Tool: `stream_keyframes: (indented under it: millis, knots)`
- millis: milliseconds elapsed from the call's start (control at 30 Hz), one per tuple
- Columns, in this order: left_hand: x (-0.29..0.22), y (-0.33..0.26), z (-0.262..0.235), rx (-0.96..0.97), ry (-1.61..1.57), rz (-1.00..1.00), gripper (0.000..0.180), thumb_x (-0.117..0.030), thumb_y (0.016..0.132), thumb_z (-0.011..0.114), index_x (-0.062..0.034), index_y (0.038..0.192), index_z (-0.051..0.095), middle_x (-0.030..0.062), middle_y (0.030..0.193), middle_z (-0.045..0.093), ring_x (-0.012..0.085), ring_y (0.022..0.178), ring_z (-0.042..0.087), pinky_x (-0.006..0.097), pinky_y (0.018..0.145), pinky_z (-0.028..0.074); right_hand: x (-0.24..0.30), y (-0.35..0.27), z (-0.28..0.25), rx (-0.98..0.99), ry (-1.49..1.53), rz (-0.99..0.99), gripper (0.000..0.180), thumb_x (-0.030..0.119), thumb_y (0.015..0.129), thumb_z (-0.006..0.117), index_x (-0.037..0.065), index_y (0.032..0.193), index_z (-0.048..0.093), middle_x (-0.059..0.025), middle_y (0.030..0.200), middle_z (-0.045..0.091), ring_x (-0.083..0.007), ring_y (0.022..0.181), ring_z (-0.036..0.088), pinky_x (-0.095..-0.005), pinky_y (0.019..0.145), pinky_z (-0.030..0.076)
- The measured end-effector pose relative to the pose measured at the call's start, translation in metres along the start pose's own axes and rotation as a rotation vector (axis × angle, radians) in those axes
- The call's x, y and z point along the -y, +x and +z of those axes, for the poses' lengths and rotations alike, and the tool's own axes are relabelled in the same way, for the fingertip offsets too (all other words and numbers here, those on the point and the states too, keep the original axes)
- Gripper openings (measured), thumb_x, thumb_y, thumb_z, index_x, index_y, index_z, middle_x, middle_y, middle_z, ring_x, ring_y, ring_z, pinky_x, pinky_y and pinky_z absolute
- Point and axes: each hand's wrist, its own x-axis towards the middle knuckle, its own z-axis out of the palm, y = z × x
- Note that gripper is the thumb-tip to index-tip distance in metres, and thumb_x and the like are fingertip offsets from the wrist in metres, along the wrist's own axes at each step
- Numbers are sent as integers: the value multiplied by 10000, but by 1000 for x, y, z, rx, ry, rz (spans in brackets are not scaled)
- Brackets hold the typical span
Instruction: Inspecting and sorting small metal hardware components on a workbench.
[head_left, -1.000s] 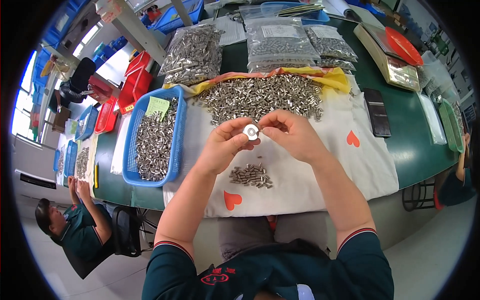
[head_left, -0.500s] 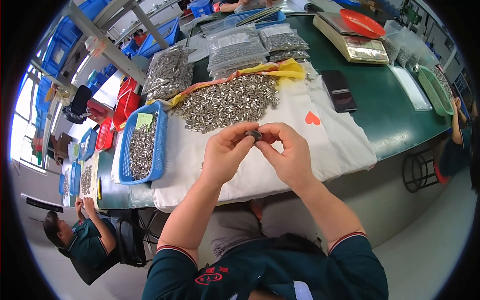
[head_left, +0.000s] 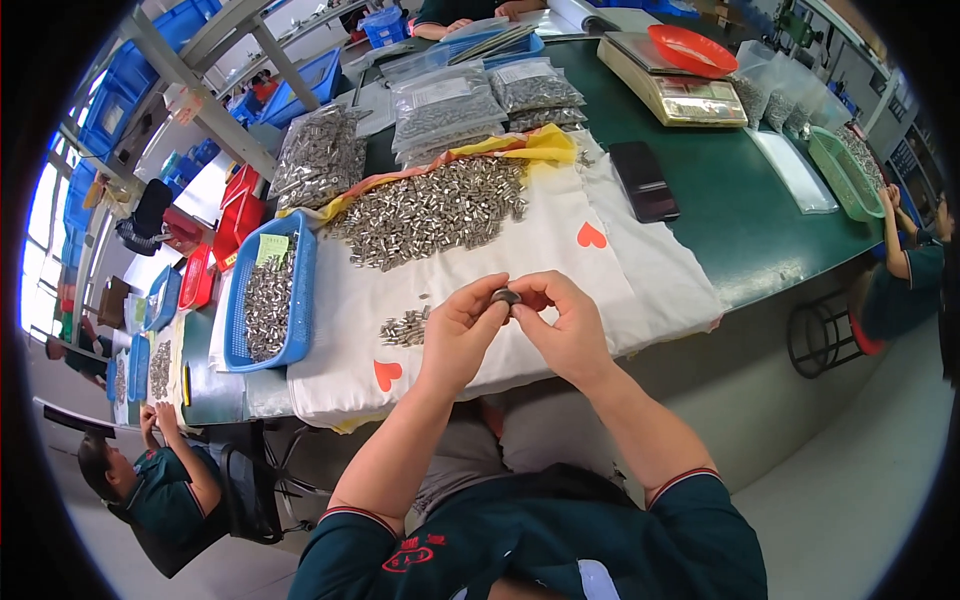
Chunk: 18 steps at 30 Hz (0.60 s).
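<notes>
Green covers the long table (head_left: 740,215) where we sit, with a white cloth (head_left: 560,250) spread over our part of it, marked with red hearts. We hold both hands up together just above the near edge of the cloth. Our left hand (head_left: 462,335) and right hand (head_left: 568,328) meet at the fingertips, and both pinch one small dark metal ring (head_left: 505,296) between thumbs and forefingers, so each hand is closed on that piece.

Just to the left of our left hand, a small cluster of metal parts (head_left: 405,328) lies on the cloth. Farther back on the cloth sits a big heap of the same silvery parts (head_left: 430,210), with a yellow bag (head_left: 540,148) behind it. A blue basket (head_left: 300,290) holding more parts stands at the cloth's left edge. Clear bags of parts (head_left: 445,105) lie beyond the heap. A black phone (head_left: 643,180) rests to the right of the cloth, and a scale with a red tray (head_left: 680,70) stands at the far side. Another person (head_left: 150,490) sits low to our left.
</notes>
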Motion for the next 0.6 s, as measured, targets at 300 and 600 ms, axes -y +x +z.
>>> stream_keyframes:
  millis: [300, 600]
  knots:
    - [8, 23, 3, 57, -195, -190, 232, -83, 852, 545, 38, 1049, 558, 72, 895, 616, 127, 781, 588, 242, 741, 480, -18, 7, -5, -68, 162, 87, 218, -33, 788, 542, -8, 1004, 549, -33, 858, 585, -89, 762, 547, -229, 700, 450]
    - [-29, 131, 43, 361, 100, -66, 200, -75, 828, 579, 22, 1002, 602, 56, 892, 628, 114, 799, 604, 222, 711, 485, -15, 86, -85, -95, 266, 295, 217, -25, 806, 539, -7, 1020, 570, -39, 836, 594, -95, 735, 559, -207, 657, 452]
